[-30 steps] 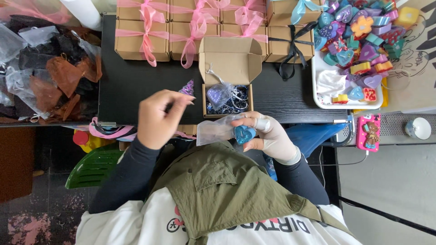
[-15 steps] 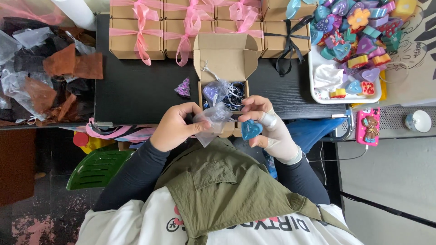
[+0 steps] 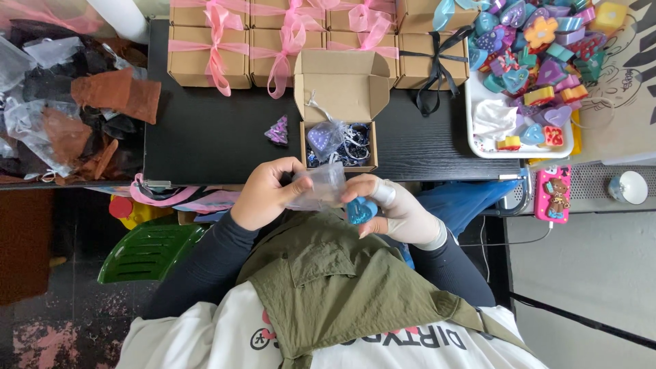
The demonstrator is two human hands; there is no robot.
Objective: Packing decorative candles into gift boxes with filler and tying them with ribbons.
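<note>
**Organza pouch held between both hands at the table edge**

Sheer organza pouch point(image 3: 320, 186) sits between the two hands, just in front of the near edge of the black table point(image 3: 205, 137) and above the person's olive-green apron point(image 3: 328, 280). The left hand point(image 3: 268, 194) is curled, its thumb and fingers pinching the left side of the pouch. The right hand point(image 3: 389, 208), in a pale glove with tape on one finger, grips the pouch's right side with its fingertips while a glittery blue heart point(image 3: 360, 210) is tucked under them against the palm, just below the pouch.

Directly beyond the hands stands an open kraft box point(image 3: 339, 116), lid flaps up; inside lies another tied sheer pouch with a purple heart point(image 3: 321, 139) on dark blue filling. A small purple tree-shaped piece point(image 3: 278, 131) lies on the table just left of that box. Along the far edge runs a row of closed kraft boxes with pink ribbon bows point(image 3: 225, 48); the one at the right end carries a black ribbon point(image 3: 437, 68). To the right, a white tray point(image 3: 478, 137) is heaped with colourful heart and flower pieces. A pile of brown, black and clear pouches point(image 3: 61, 109) lies off the left end of the table. A pink phone point(image 3: 553, 193) rests on a ledge at the right.
</note>
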